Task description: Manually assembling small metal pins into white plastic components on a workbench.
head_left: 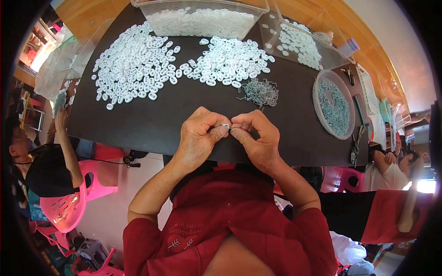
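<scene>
Over the near edge of the dark table [152, 122], my two hands meet with fingertips close together. My left hand [197, 135] pinches a small white oval plastic piece [225, 125] between thumb and forefinger. From the other side my right hand [258, 138] is closed in a pinch at the piece's end; what its fingertips hold is too small and covered to make out. Beyond the hands lie a small heap of thin grey pins [261, 93] and a pile of white oval pieces with two holes [230, 60].
A larger pile of white ovals [133, 64] spreads at left. Clear plastic bins [202, 23] of white pieces stand at the back. On the right are a round tub [321, 108] of grey-green pins and pliers [354, 149]. Other people sit at both sides; pink chairs [83, 198] stand left.
</scene>
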{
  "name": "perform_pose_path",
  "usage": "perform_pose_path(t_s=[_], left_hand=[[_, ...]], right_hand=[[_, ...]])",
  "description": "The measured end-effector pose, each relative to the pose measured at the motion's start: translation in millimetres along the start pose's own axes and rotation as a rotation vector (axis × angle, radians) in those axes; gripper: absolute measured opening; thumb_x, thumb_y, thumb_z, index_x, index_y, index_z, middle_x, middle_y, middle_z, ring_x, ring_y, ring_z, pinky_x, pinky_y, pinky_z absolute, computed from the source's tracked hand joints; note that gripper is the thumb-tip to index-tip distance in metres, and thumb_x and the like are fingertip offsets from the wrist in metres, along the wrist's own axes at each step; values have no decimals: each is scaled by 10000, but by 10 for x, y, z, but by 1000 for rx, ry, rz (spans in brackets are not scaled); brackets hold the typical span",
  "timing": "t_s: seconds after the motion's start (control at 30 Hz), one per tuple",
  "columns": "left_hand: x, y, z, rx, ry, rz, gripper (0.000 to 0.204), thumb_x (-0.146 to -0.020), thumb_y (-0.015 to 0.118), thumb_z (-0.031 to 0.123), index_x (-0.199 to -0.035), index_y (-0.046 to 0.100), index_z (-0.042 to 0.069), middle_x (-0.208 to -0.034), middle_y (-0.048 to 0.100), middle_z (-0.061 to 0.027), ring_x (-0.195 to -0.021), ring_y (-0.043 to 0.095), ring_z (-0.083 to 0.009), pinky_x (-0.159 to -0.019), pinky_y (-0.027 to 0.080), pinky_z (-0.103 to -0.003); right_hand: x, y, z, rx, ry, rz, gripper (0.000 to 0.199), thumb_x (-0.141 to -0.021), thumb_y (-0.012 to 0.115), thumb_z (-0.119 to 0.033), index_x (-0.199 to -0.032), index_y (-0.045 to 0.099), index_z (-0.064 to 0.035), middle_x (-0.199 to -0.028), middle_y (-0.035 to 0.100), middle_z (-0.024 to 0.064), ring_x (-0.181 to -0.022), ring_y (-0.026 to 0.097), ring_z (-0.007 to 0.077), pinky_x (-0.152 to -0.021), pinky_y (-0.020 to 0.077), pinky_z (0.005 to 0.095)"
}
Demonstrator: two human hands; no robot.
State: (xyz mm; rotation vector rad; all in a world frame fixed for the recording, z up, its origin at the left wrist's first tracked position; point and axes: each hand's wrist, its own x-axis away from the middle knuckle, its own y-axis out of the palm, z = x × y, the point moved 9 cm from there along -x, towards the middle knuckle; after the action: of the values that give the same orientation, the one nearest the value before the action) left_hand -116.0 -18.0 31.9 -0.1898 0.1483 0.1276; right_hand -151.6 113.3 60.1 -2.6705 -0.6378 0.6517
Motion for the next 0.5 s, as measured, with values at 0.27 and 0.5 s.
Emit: perform_pose_path(t_s=[0.27, 0.5], left_hand=[[11, -46, 235, -191, 193, 101, 110, -729, 697, -15, -822, 654, 23, -710, 626, -42, -707, 539, -209, -622, 438, -320], [52, -21, 258, -266, 261, 122, 116, -736, 691, -30, -843, 664, 6, -716, 600, -52, -710, 539, -189, -609, 439, -293]], right_hand=[[-10, 29, 32, -29, 55, -10, 193, -766, 668, 56, -940, 636, -19, -812, 589, 13, -703, 521, 67, -635, 425, 219], [-18, 75, 49, -36, 74, -15, 169, -761, 662, 65, -909, 642, -13, -791, 578, 5, -683, 507, 56, -620, 420, 214]])
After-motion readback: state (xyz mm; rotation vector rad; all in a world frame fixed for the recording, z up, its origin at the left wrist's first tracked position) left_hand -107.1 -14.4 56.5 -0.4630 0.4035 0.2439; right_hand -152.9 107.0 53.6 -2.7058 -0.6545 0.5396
